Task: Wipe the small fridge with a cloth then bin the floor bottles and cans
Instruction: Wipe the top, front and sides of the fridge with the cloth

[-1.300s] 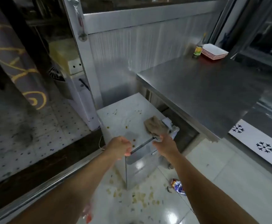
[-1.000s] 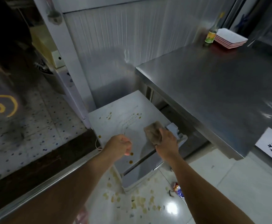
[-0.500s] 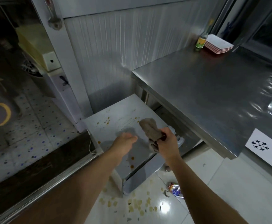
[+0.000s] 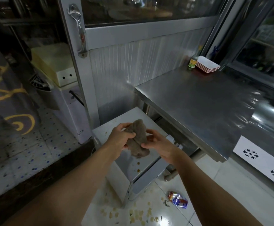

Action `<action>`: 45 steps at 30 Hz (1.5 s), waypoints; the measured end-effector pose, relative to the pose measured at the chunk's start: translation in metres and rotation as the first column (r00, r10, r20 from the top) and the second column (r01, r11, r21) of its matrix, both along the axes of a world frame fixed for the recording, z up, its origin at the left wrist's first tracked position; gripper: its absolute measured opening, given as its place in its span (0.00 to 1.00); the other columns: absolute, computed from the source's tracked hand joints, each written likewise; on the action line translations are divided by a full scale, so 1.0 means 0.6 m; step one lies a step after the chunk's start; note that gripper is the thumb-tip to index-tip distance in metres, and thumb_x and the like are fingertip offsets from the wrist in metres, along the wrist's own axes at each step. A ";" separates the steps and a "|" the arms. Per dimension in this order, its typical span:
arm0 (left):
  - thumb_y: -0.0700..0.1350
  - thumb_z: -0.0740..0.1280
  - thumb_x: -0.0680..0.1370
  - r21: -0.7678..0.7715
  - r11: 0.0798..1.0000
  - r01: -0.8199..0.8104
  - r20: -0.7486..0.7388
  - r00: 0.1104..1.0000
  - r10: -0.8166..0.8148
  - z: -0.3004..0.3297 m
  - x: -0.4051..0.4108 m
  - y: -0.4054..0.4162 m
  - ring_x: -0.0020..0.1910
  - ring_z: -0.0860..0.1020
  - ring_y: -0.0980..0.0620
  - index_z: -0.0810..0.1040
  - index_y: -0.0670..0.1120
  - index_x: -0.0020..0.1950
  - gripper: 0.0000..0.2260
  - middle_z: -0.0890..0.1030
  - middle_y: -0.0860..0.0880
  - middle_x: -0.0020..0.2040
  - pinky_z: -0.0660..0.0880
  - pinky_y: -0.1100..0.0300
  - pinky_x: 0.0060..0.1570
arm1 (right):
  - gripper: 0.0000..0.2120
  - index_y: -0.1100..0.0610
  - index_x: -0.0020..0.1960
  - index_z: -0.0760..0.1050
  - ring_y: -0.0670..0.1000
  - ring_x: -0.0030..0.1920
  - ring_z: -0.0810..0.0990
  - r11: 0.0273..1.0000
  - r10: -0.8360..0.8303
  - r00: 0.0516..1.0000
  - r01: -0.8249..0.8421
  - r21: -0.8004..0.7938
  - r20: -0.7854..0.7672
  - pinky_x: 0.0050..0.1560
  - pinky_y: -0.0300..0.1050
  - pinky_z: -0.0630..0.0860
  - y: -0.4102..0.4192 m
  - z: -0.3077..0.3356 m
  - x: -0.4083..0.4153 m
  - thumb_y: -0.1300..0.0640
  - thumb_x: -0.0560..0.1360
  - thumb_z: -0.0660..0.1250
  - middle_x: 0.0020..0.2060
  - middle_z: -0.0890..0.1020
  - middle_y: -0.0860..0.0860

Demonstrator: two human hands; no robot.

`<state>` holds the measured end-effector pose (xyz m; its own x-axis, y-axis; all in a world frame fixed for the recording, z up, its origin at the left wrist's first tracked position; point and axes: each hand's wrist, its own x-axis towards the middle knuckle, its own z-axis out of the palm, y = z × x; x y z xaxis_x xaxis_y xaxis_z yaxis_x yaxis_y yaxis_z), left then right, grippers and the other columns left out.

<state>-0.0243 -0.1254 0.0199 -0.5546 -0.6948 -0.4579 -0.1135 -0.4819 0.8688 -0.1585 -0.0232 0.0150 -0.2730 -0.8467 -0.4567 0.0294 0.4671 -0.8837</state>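
Note:
A brown cloth (image 4: 138, 138), bunched up, hangs in the air above the small fridge (image 4: 147, 165). My left hand (image 4: 120, 138) grips its left side and my right hand (image 4: 155, 143) pinches its right side. The white fridge stands on the floor below the steel counter's corner, and brown spots mark its top near the front edge. On the floor to the fridge's right lies a crushed can or wrapper (image 4: 177, 197) in red, blue and silver.
A steel counter (image 4: 198, 101) juts out on the right, carrying a small bottle (image 4: 192, 62) and stacked white trays (image 4: 207, 64) at its far end. Yellowish crumbs (image 4: 139, 214) litter the wet tile floor. A glass door frame (image 4: 77, 66) stands to the left.
The cloth has been lifted off the fridge top. My left hand, which was free before, now holds it together with my right hand. The view has tilted up.

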 end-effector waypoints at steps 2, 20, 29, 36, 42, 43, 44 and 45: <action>0.31 0.63 0.75 0.019 1.000 0.006 -0.029 1.000 -0.006 0.003 0.011 -0.008 0.54 0.77 0.45 0.75 0.47 0.59 0.17 0.78 0.44 0.56 0.77 0.53 0.43 | 0.19 0.53 0.60 0.73 0.57 0.59 0.74 0.998 0.063 0.996 -0.063 0.004 -0.059 0.62 0.52 0.71 -0.005 -0.004 -0.001 0.64 0.71 0.70 0.58 0.76 0.60; 0.39 0.66 0.76 -0.398 0.917 -0.016 0.257 0.958 0.128 -0.028 -0.161 0.003 0.44 0.78 0.48 0.74 0.51 0.43 0.06 0.78 0.49 0.42 0.77 0.60 0.30 | 0.17 0.53 0.37 0.68 0.52 0.43 0.78 0.970 0.126 0.976 -0.158 -0.183 -0.179 0.44 0.49 0.74 -0.078 -0.048 -0.202 0.71 0.67 0.71 0.41 0.78 0.53; 0.39 0.76 0.66 -0.269 0.963 0.004 0.523 0.840 0.143 -0.051 -0.180 0.011 0.40 0.79 0.51 0.81 0.43 0.50 0.14 0.81 0.49 0.40 0.74 0.64 0.37 | 0.14 0.52 0.54 0.75 0.53 0.52 0.78 0.987 0.009 0.998 -0.019 -0.161 -0.062 0.53 0.48 0.76 -0.110 -0.055 -0.305 0.68 0.74 0.65 0.51 0.80 0.52; 0.37 0.65 0.76 0.092 0.908 -0.410 0.298 0.881 0.368 -0.102 -0.191 -0.018 0.43 0.77 0.44 0.72 0.45 0.54 0.08 0.78 0.44 0.46 0.75 0.51 0.43 | 0.17 0.46 0.57 0.77 0.37 0.50 0.72 0.964 0.193 0.940 -0.236 -0.125 -0.281 0.57 0.36 0.69 -0.113 -0.093 -0.282 0.66 0.77 0.61 0.48 0.74 0.34; 0.32 0.64 0.75 0.035 0.914 -0.404 0.234 0.893 0.385 -0.165 -0.226 -0.065 0.54 0.77 0.40 0.66 0.47 0.59 0.16 0.74 0.40 0.58 0.78 0.48 0.43 | 0.18 0.56 0.63 0.75 0.49 0.61 0.72 0.971 0.053 0.785 -0.185 -0.152 -0.618 0.63 0.35 0.63 -0.162 -0.147 -0.279 0.70 0.77 0.59 0.58 0.75 0.52; 0.30 0.64 0.75 0.028 0.923 -0.383 0.215 0.904 0.369 -0.175 -0.232 -0.076 0.56 0.76 0.40 0.66 0.47 0.61 0.20 0.74 0.40 0.60 0.78 0.47 0.44 | 0.19 0.57 0.63 0.74 0.50 0.61 0.73 0.970 0.036 0.758 -0.185 -0.161 -0.651 0.63 0.35 0.64 -0.178 -0.156 -0.280 0.71 0.76 0.58 0.59 0.75 0.54; 0.29 0.64 0.74 0.009 0.938 -0.347 0.215 0.917 0.337 -0.188 -0.235 -0.087 0.57 0.76 0.40 0.64 0.47 0.65 0.24 0.73 0.39 0.62 0.78 0.46 0.46 | 0.21 0.59 0.64 0.74 0.52 0.62 0.72 0.968 0.041 0.731 -0.199 -0.155 -0.681 0.64 0.36 0.64 -0.193 -0.167 -0.282 0.72 0.75 0.58 0.60 0.74 0.55; 0.29 0.65 0.73 -0.041 0.957 -0.288 0.252 0.924 0.289 -0.201 -0.236 -0.097 0.59 0.75 0.40 0.62 0.47 0.68 0.27 0.73 0.39 0.63 0.77 0.44 0.50 | 0.22 0.59 0.65 0.73 0.54 0.65 0.71 0.968 0.075 0.697 -0.224 -0.117 -0.713 0.66 0.39 0.64 -0.207 -0.181 -0.283 0.72 0.74 0.58 0.63 0.73 0.56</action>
